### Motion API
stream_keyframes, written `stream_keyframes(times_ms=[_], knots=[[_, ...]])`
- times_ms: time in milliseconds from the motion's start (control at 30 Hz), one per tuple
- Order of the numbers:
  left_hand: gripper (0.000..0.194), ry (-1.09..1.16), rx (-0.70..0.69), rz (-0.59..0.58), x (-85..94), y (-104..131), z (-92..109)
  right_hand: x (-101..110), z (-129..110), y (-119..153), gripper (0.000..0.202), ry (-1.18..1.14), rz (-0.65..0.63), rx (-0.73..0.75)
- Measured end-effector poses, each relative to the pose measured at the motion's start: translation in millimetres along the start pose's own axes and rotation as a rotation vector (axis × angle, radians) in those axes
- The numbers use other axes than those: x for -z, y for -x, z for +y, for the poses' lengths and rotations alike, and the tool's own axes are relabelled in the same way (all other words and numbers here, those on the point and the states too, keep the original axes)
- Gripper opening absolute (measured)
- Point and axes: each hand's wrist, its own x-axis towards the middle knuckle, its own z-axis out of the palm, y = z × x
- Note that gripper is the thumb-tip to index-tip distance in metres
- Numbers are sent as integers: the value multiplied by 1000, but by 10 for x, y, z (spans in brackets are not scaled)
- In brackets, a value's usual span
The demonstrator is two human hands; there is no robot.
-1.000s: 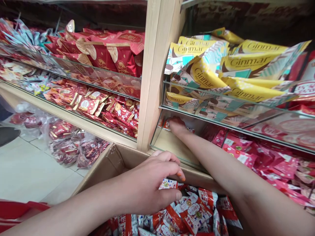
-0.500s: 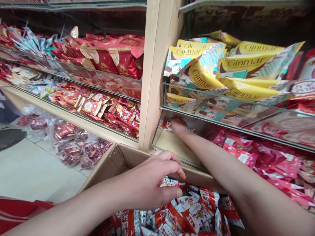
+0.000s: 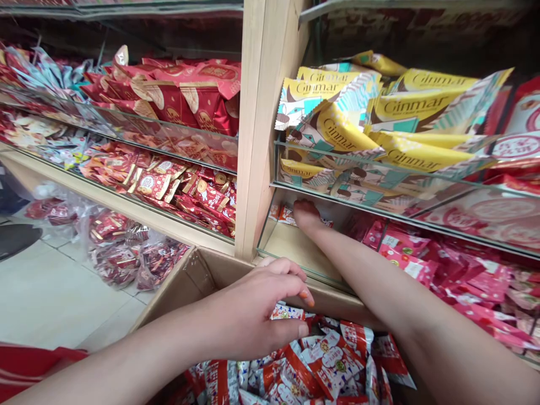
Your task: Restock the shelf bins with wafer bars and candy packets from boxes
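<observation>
My left hand point(image 3: 276, 306) hovers over a cardboard box point(image 3: 202, 270), its fingers bent but apart and nothing held in them. Beneath it, red, white and blue snack packets point(image 3: 333, 360) fill the box. My right hand point(image 3: 306, 214) reaches deep into the bottom shelf compartment point(image 3: 291, 242), at the back beside a few orange-and-white packets point(image 3: 287, 215). The fingertips of that hand are hidden, so whether it grips a packet does not show.
Over my right arm, a glass-fronted shelf holds yellow Ginmar packs point(image 3: 413, 107). Pink packets point(image 3: 405, 247) lie to the right. A wooden upright point(image 3: 255, 129) parts these from red packs point(image 3: 206, 95) on the left. Clear bags of snacks point(image 3: 118, 247) sit on the tiled floor.
The whole view has shifted slightly. Both hands stay in nearly the same places, the left above the box and the right inside the compartment.
</observation>
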Motion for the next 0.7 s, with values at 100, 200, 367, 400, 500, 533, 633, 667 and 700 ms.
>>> stream_keyframes(times_ms=[100,200,367,400,500,533,633,667,700], knots=[[19,1,-3,5,-11,3,-1,4,0,7,29,3,-4,19],[19,2,4,9,-15,1,4,37,-1,36,31,15,-4,23],[20,-18,9,18,-9,-13,28,99,-37,142,36,23,18,53],[20,-24,4,20,-11,-16,31,112,-52,168,36,21,20,62],[21,-43,-3,33,-24,-19,26,176,-115,249,35,14,11,88],[22,-49,-6,39,-30,-18,20,211,-141,278,35,13,2,97],[24,-54,-35,49,-47,-10,-6,366,-217,385,34,14,-34,130],[25,-54,-48,54,-52,-6,-15,429,-236,432,34,15,-47,141],[25,-53,-58,63,-59,-4,-23,493,-246,488,33,15,-63,153]])
